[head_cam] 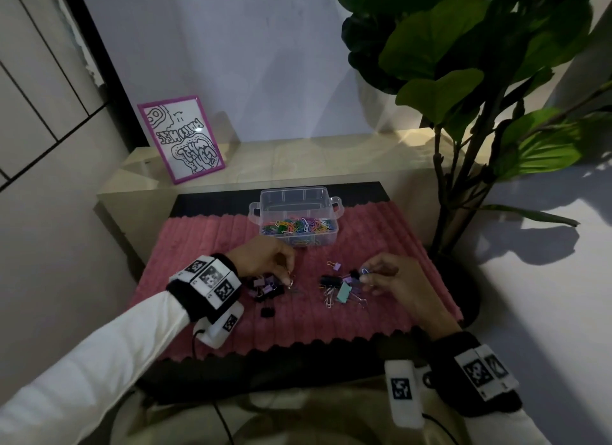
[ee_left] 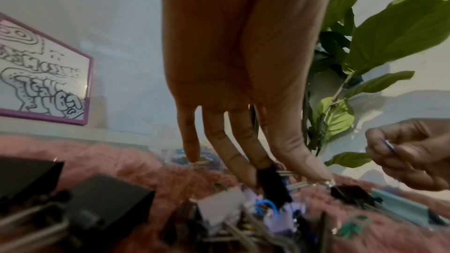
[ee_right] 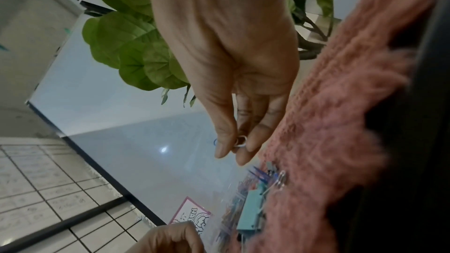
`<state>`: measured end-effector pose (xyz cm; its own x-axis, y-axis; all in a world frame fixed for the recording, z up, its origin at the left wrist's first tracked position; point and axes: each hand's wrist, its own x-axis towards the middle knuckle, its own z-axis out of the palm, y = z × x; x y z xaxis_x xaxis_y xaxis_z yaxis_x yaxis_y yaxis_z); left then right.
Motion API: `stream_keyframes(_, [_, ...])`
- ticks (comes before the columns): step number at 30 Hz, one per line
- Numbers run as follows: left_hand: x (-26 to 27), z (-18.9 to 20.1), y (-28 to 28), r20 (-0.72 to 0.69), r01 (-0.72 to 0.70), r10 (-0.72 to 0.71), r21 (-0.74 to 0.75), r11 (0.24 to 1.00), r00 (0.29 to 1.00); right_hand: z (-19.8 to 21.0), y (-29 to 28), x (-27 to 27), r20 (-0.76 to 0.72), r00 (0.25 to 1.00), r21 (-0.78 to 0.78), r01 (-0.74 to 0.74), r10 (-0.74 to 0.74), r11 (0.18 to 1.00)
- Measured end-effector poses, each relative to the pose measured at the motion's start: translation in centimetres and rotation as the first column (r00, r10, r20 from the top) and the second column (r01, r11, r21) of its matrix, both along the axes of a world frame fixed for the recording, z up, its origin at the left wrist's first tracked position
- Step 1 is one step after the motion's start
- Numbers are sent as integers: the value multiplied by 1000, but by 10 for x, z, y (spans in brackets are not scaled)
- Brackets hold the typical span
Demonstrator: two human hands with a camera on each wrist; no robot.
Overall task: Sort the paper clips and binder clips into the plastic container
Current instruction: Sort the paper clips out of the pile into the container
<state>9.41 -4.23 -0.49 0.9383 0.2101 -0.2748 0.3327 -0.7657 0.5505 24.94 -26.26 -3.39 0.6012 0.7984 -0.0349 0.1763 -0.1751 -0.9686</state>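
A clear plastic container [head_cam: 265, 200] stands at the back of the pink mat [head_cam: 205, 245], its front compartment full of coloured paper clips [head_cam: 298, 227]. My left hand [head_cam: 265, 262] reaches down at a pile of black and purple binder clips [head_cam: 265, 287]; its fingertips [ee_left: 322, 177] pinch a silvery paper clip [ee_left: 327, 182]. My right hand [head_cam: 387, 279] hovers by a second pile [head_cam: 341, 292] that includes a teal binder clip [ee_right: 250, 209]. It pinches a blue paper clip [head_cam: 364, 271] and a silvery one [ee_right: 240, 141]. The container's rear compartments look bare.
A lone black binder clip [head_cam: 267, 312] lies near the left wrist, a small purple one [head_cam: 335, 265] between the hands. A tall leafy plant [head_cam: 463, 63] in a dark pot stands at the right. A framed drawing [head_cam: 182, 139] leans on the back ledge.
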Motion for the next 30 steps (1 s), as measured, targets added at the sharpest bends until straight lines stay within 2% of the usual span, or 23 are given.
stream_keyframes(4, [-7,3,2,70,-63,70,-104,993,995,-2,5,-4,-51,998,24,-45,46,999])
stream_keyframes(9, [-15,4,6,132,-100,131,-219,971,983,9,14,-3,-16,997,-8,-79,79,997])
stream_keyframes(12, [-21,5,4,180,-123,195,-348,929,964,30,39,5,87,990,-21,-106,107,994])
stream_keyframes(15, [-28,6,3,203,-163,276,-446,880,939,46,79,13,323,935,-34,-145,148,989])
stream_keyframes(19, [-36,5,4,256,-162,284,-413,897,924,53,131,13,417,892,-133,-132,177,982])
stream_keyframes(22, [-41,3,3,276,-156,277,-390,907,920,51,146,9,494,838,-241,-123,231,963])
stream_keyframes(26, [-43,2,4,263,-170,309,-444,880,914,39,130,12,602,759,-274,-98,250,957])
stream_keyframes(28, [-40,4,8,263,-197,334,-437,878,905,35,114,14,625,724,-249,-170,292,954])
stream_keyframes(30, [-31,12,13,296,-221,339,-367,903,893,32,97,17,652,687,-227,-225,320,947])
